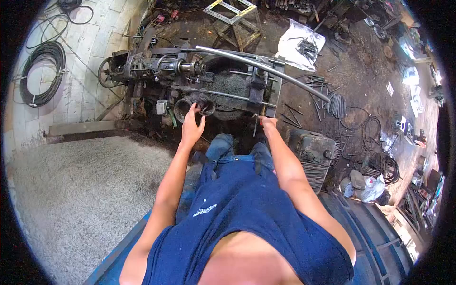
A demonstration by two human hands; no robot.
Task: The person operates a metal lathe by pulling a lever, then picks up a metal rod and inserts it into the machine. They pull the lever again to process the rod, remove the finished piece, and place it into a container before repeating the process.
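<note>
A lathe-like machine stretches across in front of me, its bed dark with metal chips. My left hand is at its near side, fingers and thumb apart, the fingertips against or just beside a dark round part. I cannot make out a firm grip there. To the right, my right hand is closed at the machine's front corner, around what looks like a small lever handle; its fingers partly hide it. A thin metal rod hangs beside that hand. A long grey pipe lies slantwise over the machine.
Metal shavings cover the floor at left, near a coiled black cable. Metal rods lie in piles at right, beside a greasy metal box. Farther back are a white sheet and a yellow-edged metal frame.
</note>
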